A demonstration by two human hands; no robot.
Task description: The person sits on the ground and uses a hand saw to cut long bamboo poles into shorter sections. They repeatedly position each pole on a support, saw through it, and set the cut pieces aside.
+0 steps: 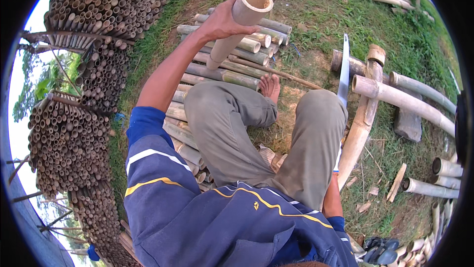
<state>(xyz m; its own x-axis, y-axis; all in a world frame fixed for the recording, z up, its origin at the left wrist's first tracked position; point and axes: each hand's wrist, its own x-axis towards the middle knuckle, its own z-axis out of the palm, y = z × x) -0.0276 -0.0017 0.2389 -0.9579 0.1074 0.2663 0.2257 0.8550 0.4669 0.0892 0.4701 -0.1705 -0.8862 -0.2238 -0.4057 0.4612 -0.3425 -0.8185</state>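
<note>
So, biggest first: the whole left side is taken up by a wall of stacked bamboo [74, 143], partly cut off by the lens's dark rim. Rows of cut poles [202, 69] are laid on the ground, a good chunk of them hidden by the grey trousers [222, 129]. Off to the right, a rack of crossed bamboo [363, 111] is seen, its horizontal pole running out toward the rim. A pale bamboo tube [224, 47] is held up over the laid poles, open end toward the camera; whether its lower end is touching them can't be told. A saw [344, 72] is seen upright beside the right knee, its lower part mostly blocked. The tube is gripped near its top by the left hand [222, 21], some fingers hidden behind it. The right hand is covered by the leg, so its grip can't be told.
</note>
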